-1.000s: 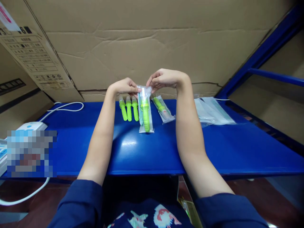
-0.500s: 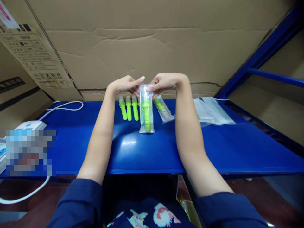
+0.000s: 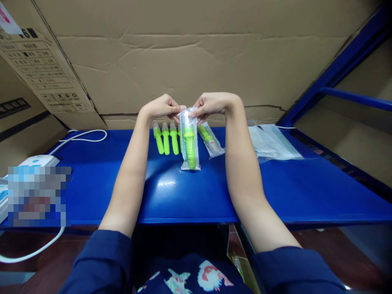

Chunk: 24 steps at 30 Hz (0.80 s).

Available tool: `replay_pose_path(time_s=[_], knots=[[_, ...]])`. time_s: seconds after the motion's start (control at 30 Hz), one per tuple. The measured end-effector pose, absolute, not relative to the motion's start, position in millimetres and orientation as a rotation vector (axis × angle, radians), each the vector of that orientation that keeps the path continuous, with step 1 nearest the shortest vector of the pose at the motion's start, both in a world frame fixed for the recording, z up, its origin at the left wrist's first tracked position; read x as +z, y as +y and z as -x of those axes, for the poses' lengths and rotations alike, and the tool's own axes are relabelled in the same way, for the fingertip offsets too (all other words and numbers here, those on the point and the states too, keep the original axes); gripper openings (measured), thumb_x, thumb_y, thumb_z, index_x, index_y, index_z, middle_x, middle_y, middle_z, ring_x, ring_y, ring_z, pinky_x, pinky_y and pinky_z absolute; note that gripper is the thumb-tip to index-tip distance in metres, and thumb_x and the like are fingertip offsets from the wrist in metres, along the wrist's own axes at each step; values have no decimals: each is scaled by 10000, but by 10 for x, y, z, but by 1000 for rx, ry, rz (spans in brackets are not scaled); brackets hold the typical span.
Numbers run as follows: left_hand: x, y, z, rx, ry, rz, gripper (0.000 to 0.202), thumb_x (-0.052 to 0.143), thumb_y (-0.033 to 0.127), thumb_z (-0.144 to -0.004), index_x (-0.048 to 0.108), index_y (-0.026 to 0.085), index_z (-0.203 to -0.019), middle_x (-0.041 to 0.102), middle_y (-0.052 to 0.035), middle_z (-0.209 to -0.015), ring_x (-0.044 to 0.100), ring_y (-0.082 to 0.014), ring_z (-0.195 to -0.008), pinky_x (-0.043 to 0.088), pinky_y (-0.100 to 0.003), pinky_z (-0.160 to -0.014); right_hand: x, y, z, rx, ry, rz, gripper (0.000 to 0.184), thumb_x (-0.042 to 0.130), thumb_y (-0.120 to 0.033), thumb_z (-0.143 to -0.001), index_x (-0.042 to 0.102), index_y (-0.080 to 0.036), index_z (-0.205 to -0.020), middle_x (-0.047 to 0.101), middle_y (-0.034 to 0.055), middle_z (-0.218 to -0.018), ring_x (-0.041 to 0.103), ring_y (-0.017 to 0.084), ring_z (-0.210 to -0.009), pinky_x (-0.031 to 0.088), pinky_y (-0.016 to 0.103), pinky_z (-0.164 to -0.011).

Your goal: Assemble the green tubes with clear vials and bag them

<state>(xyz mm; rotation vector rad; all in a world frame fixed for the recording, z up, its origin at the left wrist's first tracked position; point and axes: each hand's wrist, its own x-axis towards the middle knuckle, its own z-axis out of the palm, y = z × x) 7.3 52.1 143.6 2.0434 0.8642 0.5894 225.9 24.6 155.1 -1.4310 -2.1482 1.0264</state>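
Note:
A clear plastic bag (image 3: 183, 160) hangs upright between my hands, its top edge pinched. Inside it is a lime-green ridged-handled item with a clear cap (image 3: 190, 152); I cannot tell its exact kind. My left hand (image 3: 163, 108) is closed on the bag's upper left corner, thumb against forefinger. At the upper right edge, my right hand (image 3: 212, 105) grips the bag between thumb and fingers. Behind and left, several unbagged green capped items (image 3: 166, 143) lie in a row. Right of the held bag lies another bagged green item (image 3: 211, 141).
Flat clear bags (image 3: 275, 143) lie at the right on the blue table (image 3: 183, 200). A white power strip (image 3: 39, 162) and cable stand at the left, beside a blurred patch. Cardboard (image 3: 196, 61) walls the back, and a blue metal frame (image 3: 333, 65) rises at the right.
My left thumb has come down from a raised position onto the bag's top left corner. The bag's lower end has shifted slightly right. My right hand keeps its grip.

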Motion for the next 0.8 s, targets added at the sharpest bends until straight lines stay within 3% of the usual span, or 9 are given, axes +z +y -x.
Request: replay_pose_path(time_s=[0.23, 0.5, 0.8], knots=[[1450, 449, -120, 538, 954, -2035, 513, 675, 556, -842, 757, 53, -906, 749, -133, -811, 703, -278, -1049, 535, -291, -910, 1589, 200, -2281, 1078, -2091, 1501, 377, 879, -481, -647, 771, -147, -784, 775, 63, -866, 757, 232, -927, 633, 278, -880], [1437, 478, -89, 520, 929, -2075, 351, 738, 398, -804, 781, 90, -965, 735, -76, -762, 703, -230, -972, 532, -276, -872, 1603, 152, -2229, 1061, -2067, 1471, 387, 876, -454, -658, 771, -128, -838, 776, 65, -942, 747, 236, -969, 625, 282, -891], [1471, 506, -59, 516, 917, -2215, 396, 752, 438, -793, 801, 84, -965, 704, -64, -649, 681, -214, -856, 527, -266, -810, 1602, 164, -2277, 1038, -2146, 1432, 414, 880, -494, -621, 762, -145, -810, 777, 58, -919, 753, 232, -954, 629, 259, -863]])
